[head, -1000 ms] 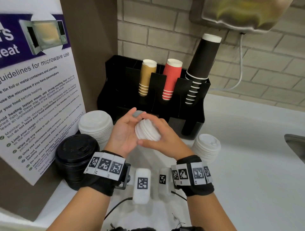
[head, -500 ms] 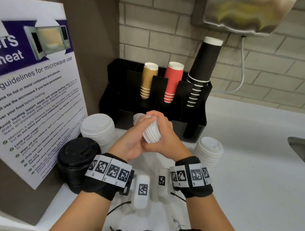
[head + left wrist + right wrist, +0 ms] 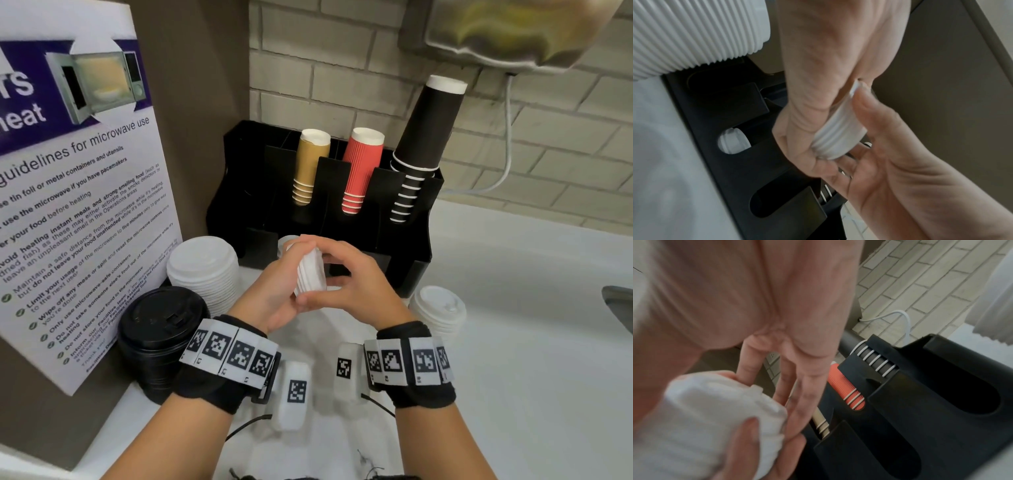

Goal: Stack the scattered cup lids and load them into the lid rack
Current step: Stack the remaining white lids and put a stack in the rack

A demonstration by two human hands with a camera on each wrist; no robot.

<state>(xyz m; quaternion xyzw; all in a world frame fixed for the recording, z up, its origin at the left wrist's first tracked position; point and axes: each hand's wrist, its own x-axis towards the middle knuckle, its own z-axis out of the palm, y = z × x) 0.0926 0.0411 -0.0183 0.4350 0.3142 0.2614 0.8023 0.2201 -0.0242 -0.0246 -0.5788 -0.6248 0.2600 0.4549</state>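
Both hands meet in front of the black rack (image 3: pixel 416 274), holding a short stack of small white lids (image 3: pixel 310 274) turned on edge between them. The left hand (image 3: pixel 274 291) has its fingers curled round the near side of the stack, thumb pressed along the ribbed rims as the left wrist view shows. The right hand (image 3: pixel 356 287) closes on the far side, thumb at the lower edge and fingers bent over the top. The stack is off the counter, just in front of the rack's lower slots; one of these already shows a few small white lids (image 3: pixel 733 142) inside. Other lids remain outside the rack: a tall white pile (image 3: pixel 205 270) to the left, a black pile (image 3: pixel 161 329) nearer the person, and a shorter white pile (image 3: pixel 440 308) to the right on the counter (image 3: pixel 531 342). Judgement: the stack is being squared up before loading, and most of the task is outstanding. Risks: the lids are thin and only loosely nested, so uneven pressure could splay the stack and drop lids on the counter. If the rims are not aligned, the stack may catch on the slot edge. The paper cups (image 3: pixel 363 171) stand close above, and a raised knuckle could knock them. The right wrist view is blurred, so how well the lids are seated cannot be confirmed.
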